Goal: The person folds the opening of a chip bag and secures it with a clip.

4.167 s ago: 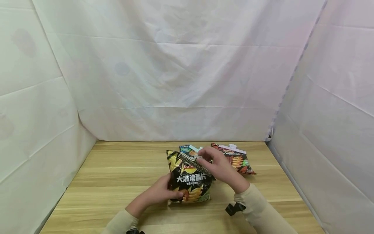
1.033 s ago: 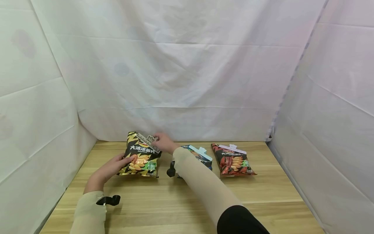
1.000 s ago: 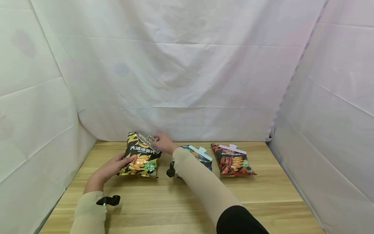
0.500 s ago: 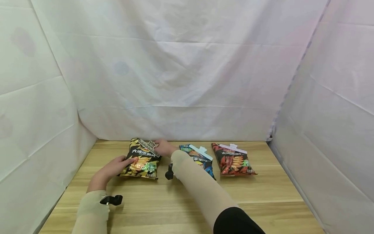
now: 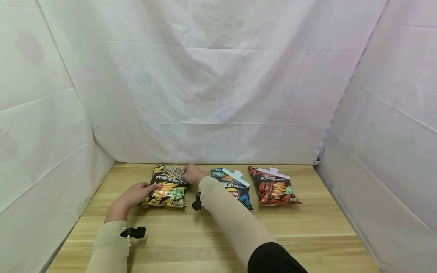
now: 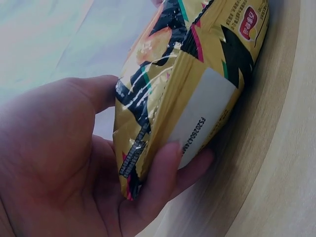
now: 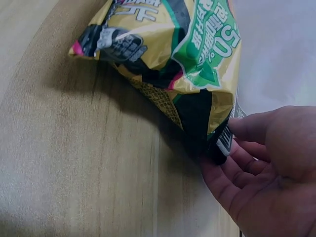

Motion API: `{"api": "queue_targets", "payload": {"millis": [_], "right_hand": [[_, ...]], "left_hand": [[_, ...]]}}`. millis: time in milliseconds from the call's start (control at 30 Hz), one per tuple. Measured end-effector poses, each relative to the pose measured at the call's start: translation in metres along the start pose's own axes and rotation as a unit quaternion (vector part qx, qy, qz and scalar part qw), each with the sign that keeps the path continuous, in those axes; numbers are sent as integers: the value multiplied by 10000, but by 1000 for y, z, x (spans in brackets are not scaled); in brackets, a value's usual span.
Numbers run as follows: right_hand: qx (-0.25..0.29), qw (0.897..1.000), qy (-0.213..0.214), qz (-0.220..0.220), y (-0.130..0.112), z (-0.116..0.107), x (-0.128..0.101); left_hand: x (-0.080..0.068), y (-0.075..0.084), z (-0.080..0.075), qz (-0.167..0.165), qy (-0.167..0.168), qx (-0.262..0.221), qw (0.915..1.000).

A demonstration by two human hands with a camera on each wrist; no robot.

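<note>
Yellow bag (image 5: 166,187) lying at far left of table (image 5: 205,235), left of blue bag (image 5: 233,187) and red bag (image 5: 275,187). Lower edge pinched by left hand (image 5: 134,194); clipped top corner gripped by right hand (image 5: 192,173). Judged light, puffy, crinkly, slippery, contents fragile; best taken at sealed edges.

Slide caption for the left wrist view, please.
Left hand grips the bottom edge of a glossy yellow-and-black crisp bag resting on the pale wooden table.
</note>
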State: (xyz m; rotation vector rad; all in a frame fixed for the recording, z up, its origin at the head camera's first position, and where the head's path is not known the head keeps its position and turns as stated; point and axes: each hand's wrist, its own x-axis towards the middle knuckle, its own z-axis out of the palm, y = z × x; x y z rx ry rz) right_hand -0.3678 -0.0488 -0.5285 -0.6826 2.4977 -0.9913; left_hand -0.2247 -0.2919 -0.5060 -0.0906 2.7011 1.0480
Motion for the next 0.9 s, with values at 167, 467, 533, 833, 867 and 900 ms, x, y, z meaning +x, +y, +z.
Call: {"api": "queue_targets", "payload": {"millis": [167, 467, 533, 833, 867, 900], "right_hand": [[-316, 9994, 93, 61, 4, 1, 1], [-490, 9987, 115, 25, 7, 0, 1], [-565, 9983, 133, -7, 7, -3, -2], [-693, 9955, 134, -633, 4, -65, -61], [-660, 9956, 164, -647, 8, -74, -70], [-619, 9956, 199, -676, 14, -83, -78]], "left_hand": [[1, 5, 0, 21, 24, 79, 10000], [5, 6, -1, 23, -9, 211, 9998], [3, 7, -2, -23, 34, 302, 9995], [-3, 31, -4, 285, 1401, 726, 9871], [-2, 36, -3, 443, 1496, 668, 9855], [-1, 42, 0, 579, 1566, 645, 9839]]}}
